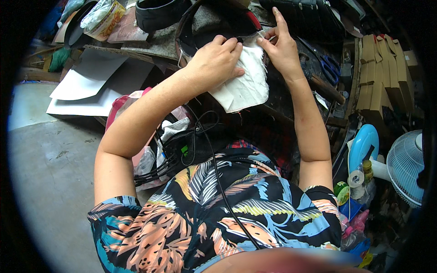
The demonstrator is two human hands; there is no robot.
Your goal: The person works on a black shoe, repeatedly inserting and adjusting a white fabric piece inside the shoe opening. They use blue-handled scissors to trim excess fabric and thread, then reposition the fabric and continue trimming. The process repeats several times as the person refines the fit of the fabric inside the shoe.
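A white cloth with frayed edges [248, 86] hangs down over the front of the worktable. My left hand [215, 63] lies over its upper left part, fingers curled and the thumb pressed on the fabric. My right hand [283, 51] pinches the cloth's upper right corner between thumb and a bent finger, while another finger points up. Just behind the cloth, a dark curved band-like piece [185, 32] with some red on its right inner side arches over the table. My left hand hides where the cloth meets this piece.
Blue-handled scissors [330, 69] lie to the right of my right hand. White sheets [86, 77] stick out over the table's left edge. Cardboard boxes [380, 75] and a fan [406, 167] stand at the right. A black cable [214, 157] runs down my front.
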